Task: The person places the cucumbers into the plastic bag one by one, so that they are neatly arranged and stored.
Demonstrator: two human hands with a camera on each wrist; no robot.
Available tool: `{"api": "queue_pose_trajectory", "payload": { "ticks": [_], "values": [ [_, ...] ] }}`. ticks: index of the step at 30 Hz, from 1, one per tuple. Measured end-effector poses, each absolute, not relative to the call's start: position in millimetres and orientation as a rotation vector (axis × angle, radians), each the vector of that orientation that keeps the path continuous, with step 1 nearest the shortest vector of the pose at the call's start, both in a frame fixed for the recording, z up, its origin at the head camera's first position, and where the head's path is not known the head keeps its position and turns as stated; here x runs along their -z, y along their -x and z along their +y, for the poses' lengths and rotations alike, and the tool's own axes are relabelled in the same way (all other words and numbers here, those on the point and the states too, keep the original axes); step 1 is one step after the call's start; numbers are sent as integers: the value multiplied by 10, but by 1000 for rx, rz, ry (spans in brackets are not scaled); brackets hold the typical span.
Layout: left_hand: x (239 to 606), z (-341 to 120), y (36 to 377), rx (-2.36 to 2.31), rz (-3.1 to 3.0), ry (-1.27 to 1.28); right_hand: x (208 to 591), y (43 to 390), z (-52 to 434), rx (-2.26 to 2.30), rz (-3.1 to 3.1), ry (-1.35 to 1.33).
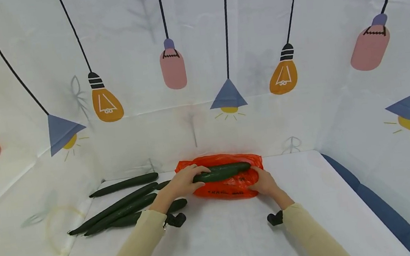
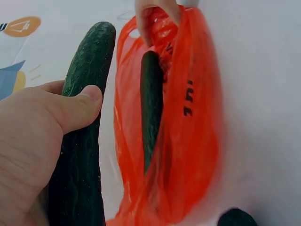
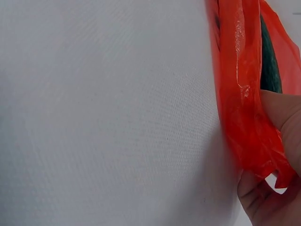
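We grip a bumpy dark cucumber [image 1: 221, 172] in our left hand [image 1: 182, 182] over the crinkly red plastic bag [image 1: 231, 184], which our right hand [image 1: 263, 182] pinches; another cucumber [image 2: 151, 108] lies inside it.

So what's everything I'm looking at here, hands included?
Cucumber in hand: one, dark green, held over the bag.
Cucumber in bag: one, dark green, inside the bag, seen by the left wrist camera.
Loose cucumbers: about five, dark green, lying on the table to the left.
Plastic bag: one, orange-red with dark print, mid-table.
Table: one, covered in white cloth.
Backdrop: white fabric printed with hanging lamps and bulbs.
Blue edge: one strip, right of the table.
Left hand: grips the held cucumber.
Right hand: pinches the bag's right end.
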State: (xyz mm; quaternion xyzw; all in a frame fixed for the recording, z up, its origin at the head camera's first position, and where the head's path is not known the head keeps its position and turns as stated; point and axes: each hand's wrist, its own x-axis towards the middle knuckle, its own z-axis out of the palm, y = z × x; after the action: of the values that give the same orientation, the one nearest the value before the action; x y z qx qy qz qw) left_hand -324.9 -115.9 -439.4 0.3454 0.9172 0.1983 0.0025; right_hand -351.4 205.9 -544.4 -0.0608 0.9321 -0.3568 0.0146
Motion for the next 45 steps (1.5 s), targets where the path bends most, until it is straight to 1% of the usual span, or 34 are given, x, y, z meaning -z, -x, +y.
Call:
{"api": "queue_pose_trajectory", "payload": {
  "ticks": [9,17,26,32,38,45],
  "values": [
    [4316,-838,3446,-566,2849,-1107,5459,3488,2102,1085,2910,178],
    [4391,-626,3622,-579,2813,-1147,5498,3484,2110,1111,2900,177],
    [4411,-370,3719,-527,2832,-1116,5523,3527,2125,1107,2935,209],
    [4430,-210,3766,-516,2842,-1157,5519,3527,2119,1102,2955,228],
    [4523,-157,3836,-536,2858,-1122,5494,3504,2083,1114,2942,224],
    [4627,-214,3892,-555,2846,-1035,5507,3486,2067,1120,2946,212]
  ]
}}
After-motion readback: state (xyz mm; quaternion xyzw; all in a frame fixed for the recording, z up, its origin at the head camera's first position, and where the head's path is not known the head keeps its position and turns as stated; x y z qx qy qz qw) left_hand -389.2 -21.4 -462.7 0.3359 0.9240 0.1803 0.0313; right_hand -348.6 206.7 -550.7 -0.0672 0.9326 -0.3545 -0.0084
